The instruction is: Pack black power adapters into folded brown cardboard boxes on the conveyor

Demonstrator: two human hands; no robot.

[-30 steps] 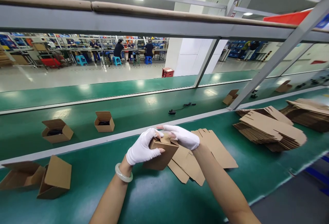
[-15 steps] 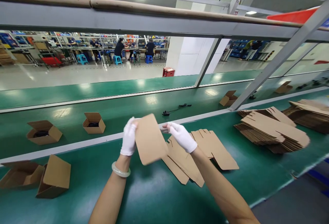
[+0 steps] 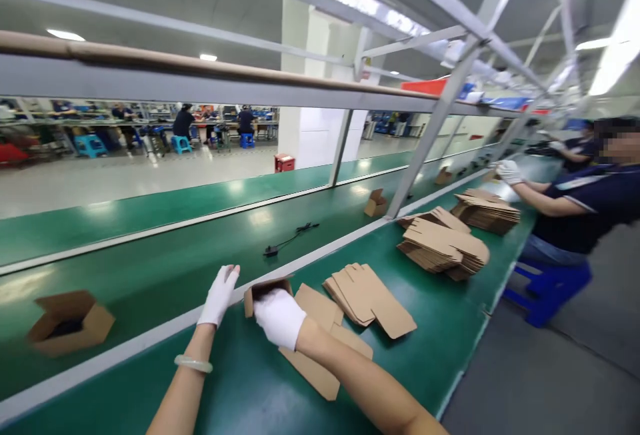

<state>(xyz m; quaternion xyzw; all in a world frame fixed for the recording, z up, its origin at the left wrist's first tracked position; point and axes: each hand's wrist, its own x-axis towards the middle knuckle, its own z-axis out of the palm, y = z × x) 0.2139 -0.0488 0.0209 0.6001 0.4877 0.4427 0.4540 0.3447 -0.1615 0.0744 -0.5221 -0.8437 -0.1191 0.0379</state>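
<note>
My right hand (image 3: 279, 315) presses the light, crushable box (image 3: 265, 290) at the bench's far edge; my left hand (image 3: 219, 294) rests open beside it.

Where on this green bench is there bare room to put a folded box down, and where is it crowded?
Bare green lies between the left hand and the open carton on the belt, and along the near edge below the flat blanks. It is crowded around the right hand and small box, and by the blank stacks to the right.
</note>
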